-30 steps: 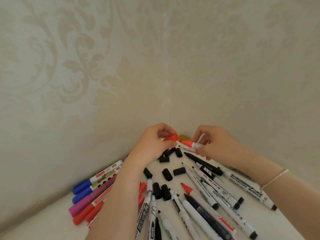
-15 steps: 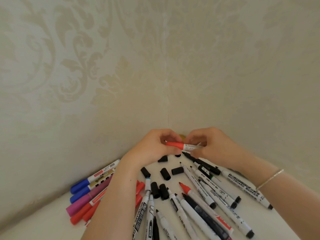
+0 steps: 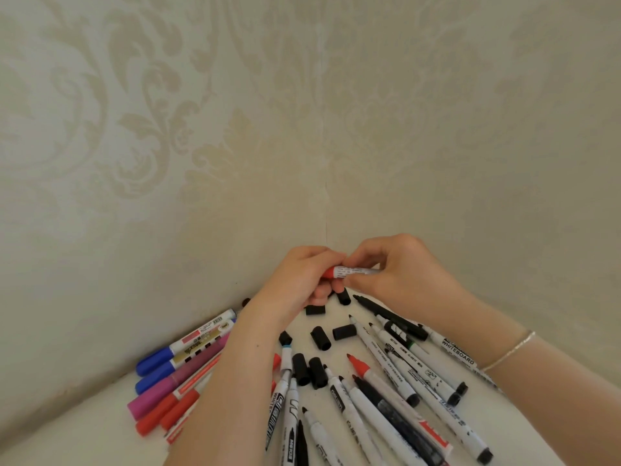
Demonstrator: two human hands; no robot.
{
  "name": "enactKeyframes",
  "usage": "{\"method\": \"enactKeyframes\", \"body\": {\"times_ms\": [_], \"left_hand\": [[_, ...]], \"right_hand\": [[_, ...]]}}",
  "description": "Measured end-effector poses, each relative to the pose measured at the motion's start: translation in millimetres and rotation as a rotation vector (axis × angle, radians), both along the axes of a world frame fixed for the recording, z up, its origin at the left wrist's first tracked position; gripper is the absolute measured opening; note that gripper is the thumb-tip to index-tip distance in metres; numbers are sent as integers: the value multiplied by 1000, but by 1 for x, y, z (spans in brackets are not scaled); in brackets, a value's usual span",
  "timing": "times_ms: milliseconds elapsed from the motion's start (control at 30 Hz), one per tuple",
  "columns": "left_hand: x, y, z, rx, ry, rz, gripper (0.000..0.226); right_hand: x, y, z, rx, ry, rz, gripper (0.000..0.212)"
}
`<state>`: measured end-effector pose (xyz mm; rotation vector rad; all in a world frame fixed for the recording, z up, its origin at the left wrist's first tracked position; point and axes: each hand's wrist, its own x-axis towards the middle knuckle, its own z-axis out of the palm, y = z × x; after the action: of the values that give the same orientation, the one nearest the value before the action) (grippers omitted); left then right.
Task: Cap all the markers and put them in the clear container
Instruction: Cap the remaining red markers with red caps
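Mid-frame, left hand (image 3: 299, 280) seats red plastic cap (image 3: 328, 272) on white-barrelled marker (image 3: 356, 272) pinched by right hand (image 3: 400, 274); next, find the clear container, not in view.

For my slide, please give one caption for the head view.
Both hands, left and right, hold a red-capped marker above loose black caps and uncapped markers.
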<state>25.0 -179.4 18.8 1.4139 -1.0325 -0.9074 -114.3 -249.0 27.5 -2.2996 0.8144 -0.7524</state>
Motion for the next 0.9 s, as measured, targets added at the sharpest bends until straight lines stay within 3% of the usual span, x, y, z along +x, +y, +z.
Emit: {"method": "enactKeyframes", "body": {"times_ms": [167,367,467,567,667,767,833,900], "left_hand": [[-2,1,7,-46,-33,20,24],[10,12,14,61,-28,-18,11],[27,30,20,104,-73,-12,8],[43,46,28,14,-63,196,21],[44,47,32,-77,-33,290,21],[32,42,37,-194,-6,312,15],[31,46,43,-189,-208,390,18],[40,55,44,-21,-511,405,21]], "right_hand": [[2,6,11,-68,7,-41,8],[2,2,-4,120,-95,19,14],[2,4,-10,115,-28,69,9],[2,10,-11,127,18,149,9],[7,26,-5,172,3,248,11],[13,46,3,95,100,344,32],[13,45,7,67,196,315,37],[9,31,7,46,333,188,30]]}}
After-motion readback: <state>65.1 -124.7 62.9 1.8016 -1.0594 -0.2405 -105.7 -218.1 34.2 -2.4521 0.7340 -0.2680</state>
